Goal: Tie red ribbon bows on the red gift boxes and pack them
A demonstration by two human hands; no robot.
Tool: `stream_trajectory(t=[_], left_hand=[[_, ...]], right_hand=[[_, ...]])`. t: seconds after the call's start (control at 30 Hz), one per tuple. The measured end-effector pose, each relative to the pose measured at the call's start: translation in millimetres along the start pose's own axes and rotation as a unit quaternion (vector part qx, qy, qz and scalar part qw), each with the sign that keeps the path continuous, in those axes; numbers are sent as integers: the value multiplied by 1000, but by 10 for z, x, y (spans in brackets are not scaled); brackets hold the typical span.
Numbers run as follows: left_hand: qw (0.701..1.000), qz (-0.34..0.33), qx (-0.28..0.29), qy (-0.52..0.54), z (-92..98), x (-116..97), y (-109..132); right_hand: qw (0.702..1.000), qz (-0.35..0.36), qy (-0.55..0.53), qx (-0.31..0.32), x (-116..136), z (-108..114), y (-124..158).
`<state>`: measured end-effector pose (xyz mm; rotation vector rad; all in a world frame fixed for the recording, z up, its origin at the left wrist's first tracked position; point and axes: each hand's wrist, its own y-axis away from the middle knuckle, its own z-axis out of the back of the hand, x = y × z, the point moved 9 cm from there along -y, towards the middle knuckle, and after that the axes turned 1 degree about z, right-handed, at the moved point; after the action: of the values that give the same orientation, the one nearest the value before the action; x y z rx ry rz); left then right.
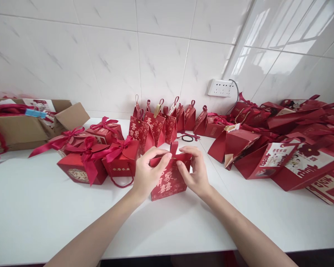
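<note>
A red gift box [169, 185] with pale gold Chinese characters on its front stands upright on the white table before me. A small strap loop [174, 147] rises from its top. My left hand [149, 168] grips the box's upper left edge, thumb in front near the loop and fingers behind. At the upper right edge, my right hand [196, 168] holds the box between its thumb and curled fingers. Parts of the fingers are hidden behind the box. Just behind stand several similar red boxes [155, 128] with loops on top.
Ribbon-tied red boxes [83, 163] sit at left, beside an open cardboard carton [19, 129]. A large pile of red boxes [303, 159] covers the right side. A dark ring [187, 138] lies behind my right hand. A power strip [221, 88] is on the tiled wall.
</note>
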<state>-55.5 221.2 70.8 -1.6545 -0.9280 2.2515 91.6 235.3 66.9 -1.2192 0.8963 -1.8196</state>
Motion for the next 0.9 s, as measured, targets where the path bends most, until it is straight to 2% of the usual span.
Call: stream_trajectory(t=[0.1, 0.2, 0.53, 0.63, 0.8, 0.83, 0.9], left_hand=[[1000, -8, 19, 9, -22, -1, -3], [999, -12, 35, 16, -48, 4, -5], [1000, 18, 19, 5, -40, 42, -17], [999, 31, 25, 8, -38, 66, -29], [992, 57, 84, 69, -104, 219, -22], [989, 69, 98, 91, -127, 277, -15], [982, 88, 116, 117, -169, 393, -3]], right_hand=[[994, -103, -40, 7, -172, -28, 27], [986, -153, -61, 11, -244, -38, 40], [979, -199, -32, -12, -198, -58, 23], [979, -191, -64, -7, -236, -71, 43], [964, -187, -174, 76, -357, -147, 82], [959, -201, -181, 79, -407, -140, 89], [947, -248, -202, 45, -551, -78, 98]])
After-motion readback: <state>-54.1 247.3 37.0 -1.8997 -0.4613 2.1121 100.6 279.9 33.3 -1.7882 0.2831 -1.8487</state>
